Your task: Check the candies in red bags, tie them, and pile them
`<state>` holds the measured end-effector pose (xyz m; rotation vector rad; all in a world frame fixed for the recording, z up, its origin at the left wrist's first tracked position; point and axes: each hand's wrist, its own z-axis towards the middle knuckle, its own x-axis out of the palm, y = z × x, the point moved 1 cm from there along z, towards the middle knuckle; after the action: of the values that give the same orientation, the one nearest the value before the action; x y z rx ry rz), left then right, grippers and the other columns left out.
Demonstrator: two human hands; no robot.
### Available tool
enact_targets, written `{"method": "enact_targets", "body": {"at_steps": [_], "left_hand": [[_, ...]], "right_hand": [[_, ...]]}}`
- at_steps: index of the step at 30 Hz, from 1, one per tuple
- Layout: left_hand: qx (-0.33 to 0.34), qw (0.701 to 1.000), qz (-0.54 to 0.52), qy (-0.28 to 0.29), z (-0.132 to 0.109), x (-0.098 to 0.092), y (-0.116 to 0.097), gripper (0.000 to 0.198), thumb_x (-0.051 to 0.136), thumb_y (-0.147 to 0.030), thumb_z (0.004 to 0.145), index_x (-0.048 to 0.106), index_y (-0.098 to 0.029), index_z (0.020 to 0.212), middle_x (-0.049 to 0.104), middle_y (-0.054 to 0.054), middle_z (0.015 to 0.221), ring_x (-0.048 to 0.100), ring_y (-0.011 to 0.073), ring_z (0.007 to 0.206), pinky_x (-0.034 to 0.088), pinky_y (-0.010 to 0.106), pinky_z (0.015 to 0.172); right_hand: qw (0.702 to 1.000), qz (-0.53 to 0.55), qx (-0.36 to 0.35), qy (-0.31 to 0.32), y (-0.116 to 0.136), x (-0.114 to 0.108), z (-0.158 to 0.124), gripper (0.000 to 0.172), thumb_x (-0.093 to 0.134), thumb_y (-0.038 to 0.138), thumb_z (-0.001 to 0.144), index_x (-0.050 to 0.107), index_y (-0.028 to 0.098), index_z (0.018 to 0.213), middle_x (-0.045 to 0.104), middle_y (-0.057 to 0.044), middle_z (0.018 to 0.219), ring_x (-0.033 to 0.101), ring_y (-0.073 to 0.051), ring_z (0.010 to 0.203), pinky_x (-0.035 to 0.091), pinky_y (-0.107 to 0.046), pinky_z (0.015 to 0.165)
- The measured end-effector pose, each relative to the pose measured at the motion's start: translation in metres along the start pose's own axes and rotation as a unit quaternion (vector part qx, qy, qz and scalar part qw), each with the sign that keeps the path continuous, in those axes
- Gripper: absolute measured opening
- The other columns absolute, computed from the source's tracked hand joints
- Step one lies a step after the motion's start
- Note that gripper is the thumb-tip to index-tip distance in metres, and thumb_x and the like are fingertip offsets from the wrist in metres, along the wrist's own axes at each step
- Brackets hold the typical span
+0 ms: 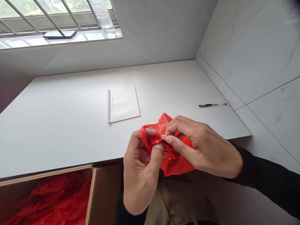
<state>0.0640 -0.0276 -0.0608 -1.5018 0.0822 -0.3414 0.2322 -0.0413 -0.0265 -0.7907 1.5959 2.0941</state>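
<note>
I hold a crumpled red plastic bag [174, 161] in front of me, just off the near edge of the white table [58, 125]. My left hand [138, 175] is closed on the bag's bunched top from below. From the right, my right hand [201, 147] pinches the same bunched part, with a small white piece [162, 137] between thumb and forefinger. Both hands touch each other at the fingertips.
A white booklet [123, 104] with a rolled edge lies mid-table. A black pen [212, 105] lies at the right, near the tiled wall. An open cardboard box [103, 190] holding more red bags [53, 200] stands below the table's near edge. A phone [59, 34] and bottle [103, 17] sit on the window sill.
</note>
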Motion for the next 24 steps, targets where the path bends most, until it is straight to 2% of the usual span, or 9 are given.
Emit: {"method": "enact_targets", "body": {"at_steps": [5, 15, 20, 24], "left_hand": [[-0.009, 0.999, -0.043, 0.012, -0.0012, -0.0036, 0.0054, 0.020, 0.066, -0.020, 0.096, 0.064, -0.028, 0.114, 0.058, -0.001, 0.098, 0.060, 0.0079, 0.081, 0.057, 0.017, 0.072], [-0.026, 0.995, -0.098, 0.015, -0.0023, -0.0068, 0.0076, 0.023, 0.065, -0.017, 0.095, 0.067, -0.029, 0.114, 0.060, 0.000, 0.099, 0.061, 0.0073, 0.082, 0.056, 0.013, 0.073], [-0.021, 0.996, -0.091, -0.002, -0.0013, -0.0064, 0.0091, 0.018, 0.067, -0.016, 0.093, 0.071, -0.027, 0.107, 0.063, 0.000, 0.104, 0.063, 0.0081, 0.083, 0.057, 0.015, 0.073], [-0.023, 0.995, -0.095, -0.011, -0.0024, -0.0071, 0.0095, 0.019, 0.068, -0.016, 0.092, 0.072, -0.027, 0.107, 0.066, -0.001, 0.100, 0.066, 0.0078, 0.083, 0.057, 0.013, 0.074]], "right_hand": [[1.000, 0.009, -0.001, 0.006, -0.0006, -0.0015, -0.0003, 0.012, 0.054, 0.018, 0.099, 0.060, 0.019, 0.088, 0.060, 0.001, 0.086, 0.052, -0.012, 0.071, 0.041, -0.028, 0.064], [1.000, 0.022, -0.016, 0.012, -0.0019, -0.0023, 0.0015, 0.012, 0.054, 0.018, 0.100, 0.058, 0.019, 0.089, 0.058, 0.001, 0.085, 0.052, -0.012, 0.074, 0.041, -0.026, 0.066], [0.999, 0.026, -0.048, -0.001, -0.0050, 0.0013, 0.0014, 0.013, 0.051, 0.022, 0.103, 0.057, 0.017, 0.093, 0.058, -0.003, 0.092, 0.053, -0.013, 0.080, 0.045, -0.026, 0.072], [0.995, 0.017, -0.099, -0.009, -0.0066, 0.0030, 0.0018, 0.014, 0.049, 0.020, 0.105, 0.057, 0.016, 0.093, 0.059, -0.003, 0.086, 0.052, -0.013, 0.077, 0.044, -0.026, 0.072]]}}
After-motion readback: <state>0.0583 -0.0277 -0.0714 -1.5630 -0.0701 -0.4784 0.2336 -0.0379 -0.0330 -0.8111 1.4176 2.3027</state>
